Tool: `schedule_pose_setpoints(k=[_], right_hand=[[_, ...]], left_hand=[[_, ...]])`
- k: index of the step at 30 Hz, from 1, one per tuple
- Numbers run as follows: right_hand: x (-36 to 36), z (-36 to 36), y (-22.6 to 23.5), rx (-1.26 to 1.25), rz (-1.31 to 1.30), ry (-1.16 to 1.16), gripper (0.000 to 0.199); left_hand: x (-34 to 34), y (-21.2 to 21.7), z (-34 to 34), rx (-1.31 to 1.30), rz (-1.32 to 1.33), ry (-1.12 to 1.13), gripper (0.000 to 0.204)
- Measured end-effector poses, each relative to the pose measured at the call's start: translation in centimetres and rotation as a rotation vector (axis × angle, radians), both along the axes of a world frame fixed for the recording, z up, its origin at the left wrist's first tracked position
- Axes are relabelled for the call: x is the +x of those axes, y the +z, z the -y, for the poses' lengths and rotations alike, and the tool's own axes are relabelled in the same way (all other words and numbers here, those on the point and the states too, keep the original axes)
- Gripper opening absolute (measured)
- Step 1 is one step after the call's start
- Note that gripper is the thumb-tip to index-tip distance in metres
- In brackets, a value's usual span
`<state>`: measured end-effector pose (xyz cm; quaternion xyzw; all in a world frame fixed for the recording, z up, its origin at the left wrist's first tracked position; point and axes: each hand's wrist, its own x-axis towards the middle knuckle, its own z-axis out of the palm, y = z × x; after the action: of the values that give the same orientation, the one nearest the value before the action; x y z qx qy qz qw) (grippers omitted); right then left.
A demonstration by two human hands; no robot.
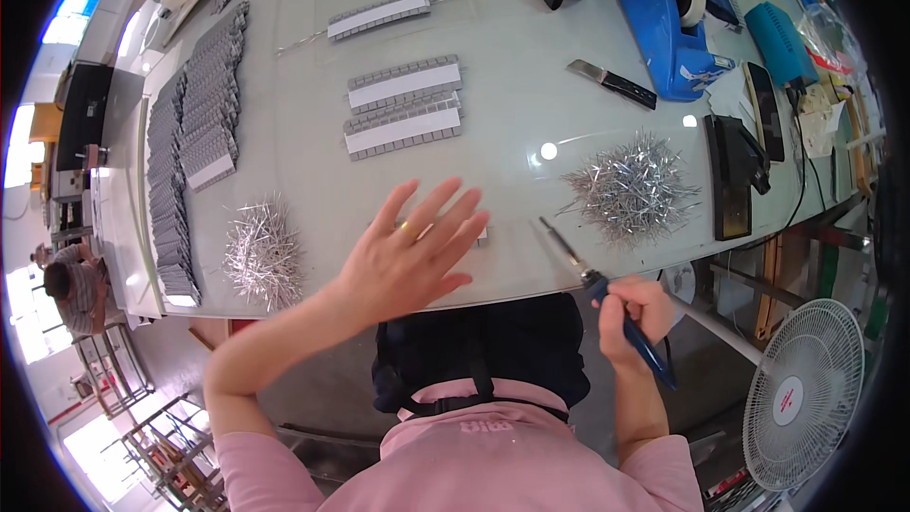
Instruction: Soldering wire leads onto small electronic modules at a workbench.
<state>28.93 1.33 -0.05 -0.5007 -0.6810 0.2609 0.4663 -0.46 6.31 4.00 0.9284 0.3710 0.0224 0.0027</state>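
Observation:
In my right hand [633,315] is a soldering iron [595,284] with a dark blue handle, its thin metal tip pointing up and left over the table's near edge. My left hand [408,254] hovers or rests over the table with fingers spread; a ring shows on one finger. Most of a small pale grey piece [482,236] is hidden beneath that hand, and only its right end shows. Beyond the fingers lie two grey segmented strips, the nearer one [403,140] and the farther one [403,88], each with a white band. Right of the iron's tip is a heap of thin metal pins [632,190].
A second pin heap [263,254] lies left, beside stacked grey strips [204,100]. At the right are a utility knife [621,85], a blue tape dispenser [654,33], a black tray [731,194], a phone [763,114] and a teal box [779,43]. A fan [806,398] stands below.

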Motion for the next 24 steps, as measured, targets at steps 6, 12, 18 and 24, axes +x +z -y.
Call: schedule_pose_setpoints(k=[6,12,18,24], right_hand=[[-1.8,-1.6,0.9,-0.001,0.012,0.108,0.013],[-2.3,-1.6,0.9,-0.144,0.037,0.095,0.013],[-3.5,-0.5,1.2,-0.332,-0.158,-0.023,0.015],[-3.7,-0.4,1.7,-0.394,-0.23,-0.072,0.015]], left_hand=[[-0.8,-1.8,5.1,-0.176,0.154,0.269,0.068],[-0.6,-2.9,5.4,-0.179,0.236,0.348,0.066],[-0.3,-3.5,5.3,-0.173,0.261,0.346,0.064],[-0.2,-3.3,5.1,-0.17,0.254,0.35,0.063]])
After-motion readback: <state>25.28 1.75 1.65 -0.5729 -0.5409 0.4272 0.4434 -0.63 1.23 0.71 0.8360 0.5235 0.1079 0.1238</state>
